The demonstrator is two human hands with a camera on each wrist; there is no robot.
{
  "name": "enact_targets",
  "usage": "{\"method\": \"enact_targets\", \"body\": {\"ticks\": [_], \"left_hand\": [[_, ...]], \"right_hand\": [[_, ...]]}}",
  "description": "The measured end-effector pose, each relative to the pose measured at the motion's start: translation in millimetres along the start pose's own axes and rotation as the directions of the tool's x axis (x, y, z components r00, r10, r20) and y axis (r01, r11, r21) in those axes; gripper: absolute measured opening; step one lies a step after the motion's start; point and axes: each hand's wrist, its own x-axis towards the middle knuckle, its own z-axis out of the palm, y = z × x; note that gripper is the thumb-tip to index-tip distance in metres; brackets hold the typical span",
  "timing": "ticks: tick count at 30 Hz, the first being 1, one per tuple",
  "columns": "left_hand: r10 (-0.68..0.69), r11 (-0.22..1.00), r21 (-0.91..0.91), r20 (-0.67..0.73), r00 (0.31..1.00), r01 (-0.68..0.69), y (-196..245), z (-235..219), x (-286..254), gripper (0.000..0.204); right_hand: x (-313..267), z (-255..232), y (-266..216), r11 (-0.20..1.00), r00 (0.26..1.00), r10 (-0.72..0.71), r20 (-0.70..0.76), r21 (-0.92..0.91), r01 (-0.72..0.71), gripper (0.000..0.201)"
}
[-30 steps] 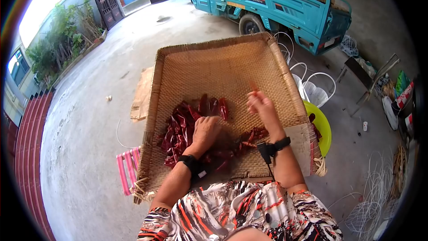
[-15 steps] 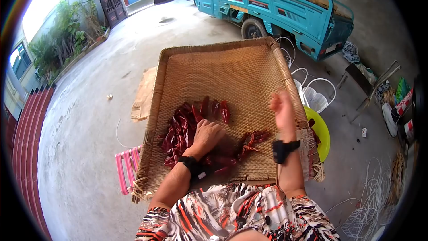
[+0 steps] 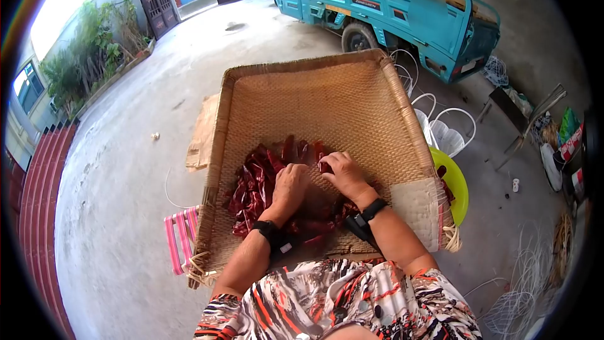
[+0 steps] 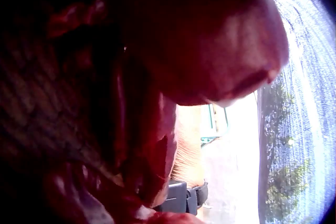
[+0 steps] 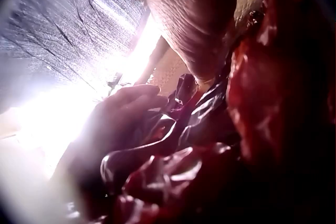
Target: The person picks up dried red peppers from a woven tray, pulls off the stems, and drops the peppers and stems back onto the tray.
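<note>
Dried red chili peppers (image 3: 251,179) lie heaped in the left and near part of a large woven basket (image 3: 314,97). My left hand (image 3: 291,186) is over the heap's right side, its fingers bent down around a chili; the fingertips are hidden in the head view. Beside it my right hand (image 3: 345,173) pinches a dark red chili (image 3: 324,165) between thumb and fingers. Up close in the right wrist view, the right hand's finger (image 5: 197,29) touches glossy chilies (image 5: 168,171), with the left hand (image 5: 126,111) facing it. The left wrist view is mostly dark, with chilies (image 4: 163,150) near a large fingertip (image 4: 226,50).
A yellow-green basin (image 3: 458,189) holding some chilies stands right of the basket, near white wire baskets (image 3: 445,137). A pink-striped stool (image 3: 182,239) and cardboard (image 3: 200,132) are on the left. Beyond is a turquoise cargo tricycle (image 3: 390,12). A pale patch (image 3: 415,211) covers the basket's near right corner.
My right hand moved right toward the basket's right rim, then came back left to the heap, where it now pinches a chili. My left hand has stayed over the heap.
</note>
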Motion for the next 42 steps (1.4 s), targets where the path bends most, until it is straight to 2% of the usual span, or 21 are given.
{"method": "enact_targets", "body": {"ticks": [3, 6, 8, 9, 10, 14, 17, 19, 21, 23, 25, 26, 27, 28, 30, 33, 35, 37, 39, 40, 42], "left_hand": [[-0.024, 1.000, -0.014, 0.005, 1.000, 0.024, -2.6, 1.2, -0.3, 0.032], [-0.063, 0.998, -0.025, -0.027, 0.998, 0.063, -0.5, 2.5, 0.5, 0.044], [-0.074, 0.997, -0.008, -0.043, 0.996, 0.073, 6.3, -2.1, 1.3, 0.050], [-0.103, 0.992, -0.081, -0.055, 0.993, 0.098, 7.0, -1.5, 1.5, 0.050], [-0.133, 0.980, -0.155, -0.065, 0.989, 0.122, 7.6, -0.8, 1.9, 0.050], [-0.126, 0.960, -0.246, 0.040, 0.991, 0.132, 7.4, -7.2, 3.9, 0.041], [-0.031, 0.991, -0.132, 0.042, 0.999, 0.037, 10.1, -12.7, 4.2, 0.026], [0.036, 0.987, -0.158, 0.057, 0.998, -0.027, 1.9, -8.1, 4.5, 0.020], [0.084, 0.980, -0.187, 0.072, 0.994, -0.070, -13.3, 3.9, 3.1, 0.013], [0.001, 0.928, -0.366, 0.198, 0.980, 0.072, -7.4, -2.4, 7.1, 0.013], [-0.048, 0.892, -0.438, 0.155, 0.987, 0.112, -0.9, -3.1, 7.6, 0.015], [-0.075, 0.864, -0.492, 0.075, 0.994, 0.103, 6.4, -2.1, 5.1, 0.024], [-0.141, 0.808, -0.551, 0.164, 0.976, 0.209, 14.2, -10.8, 5.8, 0.040], [-0.153, 0.833, -0.514, 0.138, 0.979, 0.202, 16.1, -11.8, 5.5, 0.045], [-0.156, 0.863, -0.467, 0.117, 0.981, 0.193, 14.7, -10.1, 4.1, 0.052], [-0.140, 0.905, -0.389, 0.104, 0.985, 0.170, 5.1, -6.0, 0.9, 0.055], [-0.127, 0.955, -0.263, 0.058, 0.990, 0.138, 5.7, -5.7, 0.5, 0.054], [-0.148, 0.945, -0.286, 0.053, 0.988, 0.157, 5.9, -5.1, 0.3, 0.051], [-0.132, 0.972, -0.195, 0.023, 0.991, 0.134, 1.5, -3.1, -0.7, 0.046], [-0.154, 0.969, -0.194, -0.007, 0.988, 0.150, 1.1, -2.7, -0.9, 0.044], [-0.197, 0.964, -0.196, -0.064, 0.978, 0.181, 3.0, -1.9, -1.6, 0.038]], "right_hand": [[-1.2, -4.2, -4.2, 0.992, 0.995, 0.090, -0.046, 0.092, -0.085, 0.027], [1.2, -8.3, -5.5, 0.947, 0.973, 0.188, -0.132, 0.286, -0.144, 0.018], [0.6, -5.0, 1.0, 0.784, 0.943, 0.323, -0.074, 0.579, -0.223, 0.017], [2.3, -7.9, -2.2, 0.665, 0.924, 0.382, -0.028, 0.703, -0.254, 0.019], [2.4, -12.3, -5.0, 0.611, 0.924, 0.382, -0.005, 0.751, -0.249, 0.022], [2.2, -23.6, -13.1, 0.456, 0.922, 0.349, 0.166, 0.829, -0.322, 0.022], [0.7, -14.9, -5.9, 0.346, 0.895, 0.360, 0.263, 0.854, -0.390, 0.022], [-2.6, -14.4, 0.1, 0.229, 0.848, 0.397, 0.351, 0.857, -0.462, 0.022], [-4.4, -9.4, 5.6, 0.133, 0.846, 0.363, 0.390, 0.877, -0.461, 0.021], [-3.1, -16.5, 2.8, 0.041, 0.822, 0.362, 0.439, 0.874, -0.484, 0.021], [-1.8, -21.9, 6.7, 0.018, 0.849, 0.288, 0.442, 0.884, -0.466, 0.020], [-2.2, -27.5, 9.1, -0.008, 0.843, 0.340, 0.416, 0.898, -0.440, 0.020], [-0.4, -37.0, 6.0, -0.032, 0.835, 0.386, 0.392, 0.911, -0.412, 0.019], [1.9, -43.0, 5.3, -0.056, 0.825, 0.428, 0.369, 0.922, -0.384, 0.018], [1.3, -49.3, 19.2, -0.324, 0.867, 0.423, 0.264, 0.938, -0.127, 0.015], [1.6, -69.4, 52.1, -0.646, 0.939, 0.335, 0.080, 0.745, 0.167, 0.011], [-4.6, -91.1, 62.0, -0.747, 0.873, 0.484, 0.061, 0.549, 0.375, 0.012], [-18.2, -93.5, 95.0, -0.692, 0.854, 0.510, -0.107, 0.538, 0.481, 0.015], [-21.8, -104.8, 82.3, -0.631, 0.808, 0.576, -0.128, 0.558, 0.538, 0.017], [-21.7, -103.2, 82.2, -0.622, 0.816, 0.563, -0.134, 0.581, 0.524, 0.018], [-14.8, -96.2, 78.4, -0.707, 0.881, 0.472, 0.010, 0.601, 0.372, 0.017]]}}
